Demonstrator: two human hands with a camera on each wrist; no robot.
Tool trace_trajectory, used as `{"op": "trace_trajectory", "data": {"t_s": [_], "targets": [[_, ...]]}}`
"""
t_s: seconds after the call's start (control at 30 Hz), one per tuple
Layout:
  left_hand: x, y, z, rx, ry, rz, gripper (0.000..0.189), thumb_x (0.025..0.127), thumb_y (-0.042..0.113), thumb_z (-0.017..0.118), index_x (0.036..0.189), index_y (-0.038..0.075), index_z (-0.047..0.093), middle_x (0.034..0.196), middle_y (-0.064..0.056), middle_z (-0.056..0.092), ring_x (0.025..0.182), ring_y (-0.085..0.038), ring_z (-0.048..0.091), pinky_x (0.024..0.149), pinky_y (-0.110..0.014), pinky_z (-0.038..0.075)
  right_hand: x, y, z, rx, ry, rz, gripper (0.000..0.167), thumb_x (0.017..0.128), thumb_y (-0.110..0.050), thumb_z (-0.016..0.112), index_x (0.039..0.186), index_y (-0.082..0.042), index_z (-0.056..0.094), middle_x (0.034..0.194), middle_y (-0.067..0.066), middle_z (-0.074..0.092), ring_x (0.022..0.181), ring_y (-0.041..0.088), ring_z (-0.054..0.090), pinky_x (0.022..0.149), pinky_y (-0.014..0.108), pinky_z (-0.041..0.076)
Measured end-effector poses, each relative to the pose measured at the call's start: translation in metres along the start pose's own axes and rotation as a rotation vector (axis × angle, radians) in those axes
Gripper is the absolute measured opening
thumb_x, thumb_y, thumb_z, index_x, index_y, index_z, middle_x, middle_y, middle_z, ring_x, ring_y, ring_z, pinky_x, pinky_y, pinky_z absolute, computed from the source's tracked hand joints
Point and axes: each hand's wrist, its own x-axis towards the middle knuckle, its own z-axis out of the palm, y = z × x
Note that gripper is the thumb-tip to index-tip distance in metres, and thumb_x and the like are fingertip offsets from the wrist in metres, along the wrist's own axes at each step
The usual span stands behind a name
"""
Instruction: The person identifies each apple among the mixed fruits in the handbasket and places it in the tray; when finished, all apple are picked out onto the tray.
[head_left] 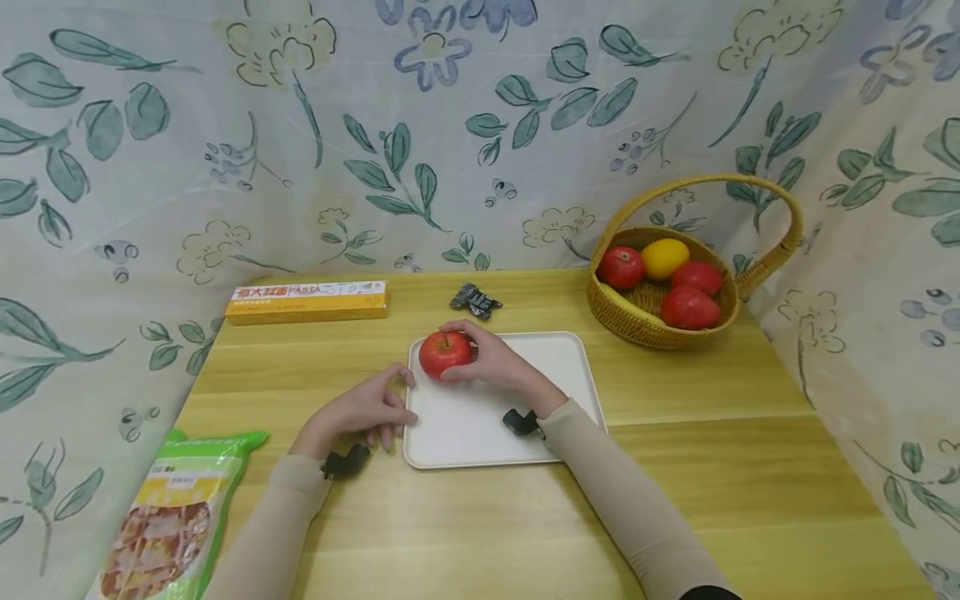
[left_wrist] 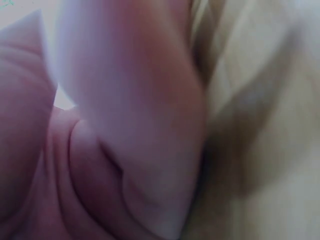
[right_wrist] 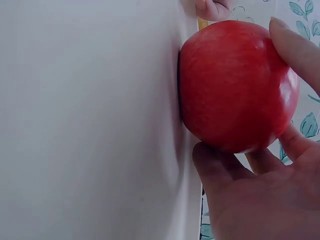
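A red apple [head_left: 444, 354] sits at the back left corner of a white rectangular tray [head_left: 472, 429]. My right hand [head_left: 491, 360] holds the apple from its right side, thumb and fingers on opposite sides of it. In the right wrist view the apple [right_wrist: 235, 87] rests against the tray surface [right_wrist: 90, 120] between the fingers. My left hand [head_left: 367, 408] is at the tray's left edge, its index finger and thumb apart with their tips right at the rim. Its other fingers bend beneath, low over the table. Blurred fingers [left_wrist: 135, 110] of this hand fill the left wrist view.
A wicker basket [head_left: 637, 337] with several fruits stands at the back right, its tall handle raised. Behind the tray lie a small black wrapped packet [head_left: 475, 301] and, further left, a pasta box [head_left: 307, 303]. A green-edged food bag [head_left: 176, 517] lies front left.
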Motion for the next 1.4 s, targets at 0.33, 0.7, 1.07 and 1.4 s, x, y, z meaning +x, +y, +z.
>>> {"op": "trace_trajectory", "data": {"t_s": [0.33, 0.7, 1.07, 1.4], "targets": [[-0.002, 0.001, 0.001, -0.017, -0.020, 0.033, 0.061, 0.096, 0.025, 0.081, 0.137, 0.012, 0.038, 0.073, -0.007, 0.072, 0.048, -0.017, 0.066, 0.043, -0.023, 0.048, -0.012, -0.014, -0.028, -0.088, 0.062, -0.035, 0.084, 0.087, -0.029, 0.090, 0.157, -0.022, 0.045, 0.163, 0.001, 0.048, 0.155, 0.031, 0.043, 0.129, 0.049, 0.034], [-0.002, 0.004, 0.002, -0.025, -0.017, 0.025, 0.060, 0.095, 0.023, 0.081, 0.137, 0.013, 0.038, 0.073, -0.006, 0.072, 0.048, -0.016, 0.066, 0.043, -0.024, 0.048, -0.072, -0.027, -0.140, 0.018, 0.385, -0.158, 0.074, 0.094, -0.008, 0.080, 0.158, -0.010, 0.042, 0.162, 0.013, 0.049, 0.153, 0.029, 0.042, 0.133, 0.050, 0.026], [-0.002, 0.004, 0.002, -0.026, -0.018, 0.020, 0.060, 0.096, 0.023, 0.080, 0.137, 0.013, 0.038, 0.073, -0.006, 0.071, 0.048, -0.016, 0.065, 0.044, -0.024, 0.049, -0.127, 0.010, -0.215, 0.165, 0.719, -0.061, 0.065, 0.097, -0.012, 0.078, 0.154, -0.022, 0.049, 0.152, -0.001, 0.054, 0.151, 0.025, 0.041, 0.135, 0.046, 0.021], [-0.001, 0.000, 0.002, -0.011, -0.019, 0.035, 0.060, 0.096, 0.024, 0.081, 0.135, 0.012, 0.038, 0.074, -0.007, 0.072, 0.048, -0.017, 0.065, 0.044, -0.024, 0.049, -0.155, 0.041, -0.245, 0.064, 0.833, 0.111, 0.077, 0.098, -0.029, 0.078, 0.164, -0.027, 0.036, 0.170, 0.004, 0.039, 0.156, 0.029, 0.034, 0.134, 0.045, 0.025]]}}
